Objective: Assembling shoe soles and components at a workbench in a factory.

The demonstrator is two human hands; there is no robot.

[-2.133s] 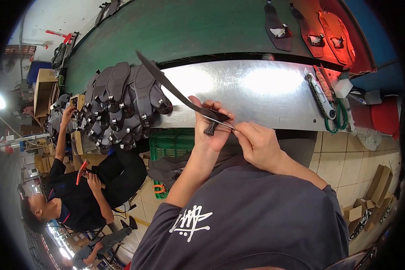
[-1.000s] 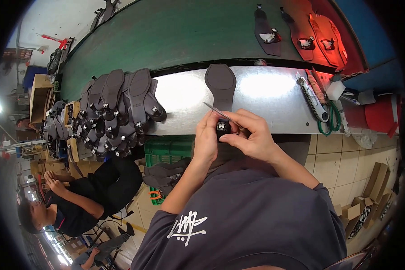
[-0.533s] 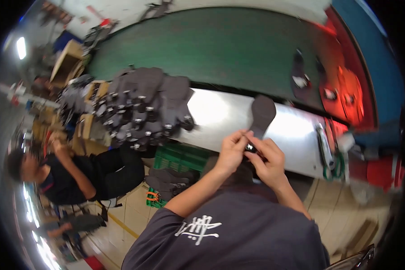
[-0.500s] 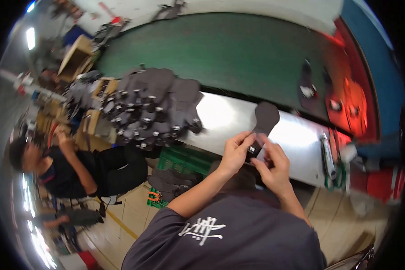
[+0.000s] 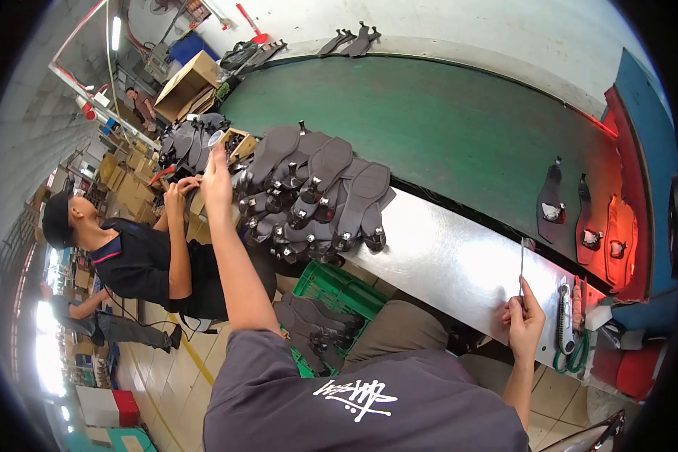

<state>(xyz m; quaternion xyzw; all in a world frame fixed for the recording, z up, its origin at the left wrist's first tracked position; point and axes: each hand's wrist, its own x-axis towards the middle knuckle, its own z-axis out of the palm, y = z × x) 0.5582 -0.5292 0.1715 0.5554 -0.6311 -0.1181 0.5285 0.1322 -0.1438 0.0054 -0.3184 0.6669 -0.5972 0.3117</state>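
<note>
My left hand (image 5: 217,181) is stretched out to the left, beyond the metal ledge, its fingers closed. A small round whitish piece (image 5: 215,138) shows at its fingertips; what it is I cannot make out. Beside that hand lies a heap of dark grey shoe soles (image 5: 330,162) with glossy black ends that look like heels. Over the right part of the metal ledge (image 5: 429,245), my right hand (image 5: 526,320) grips a thin upright rod-like tool (image 5: 522,260) between thumb and fingers.
Several soles, some with white-wrapped ends (image 5: 552,213), lie on the green belt (image 5: 399,113) near a red-lit opening. A box cutter (image 5: 566,316) and green-handled scissors (image 5: 572,358) hang by the ledge's right end. Left, a co-worker (image 5: 147,256) sits close. Below stands a green crate (image 5: 339,290).
The sole held in both hands before is out of them. My left hand has swung far left, my right hand has moved right and now holds the rod-like tool. The view has shifted.
</note>
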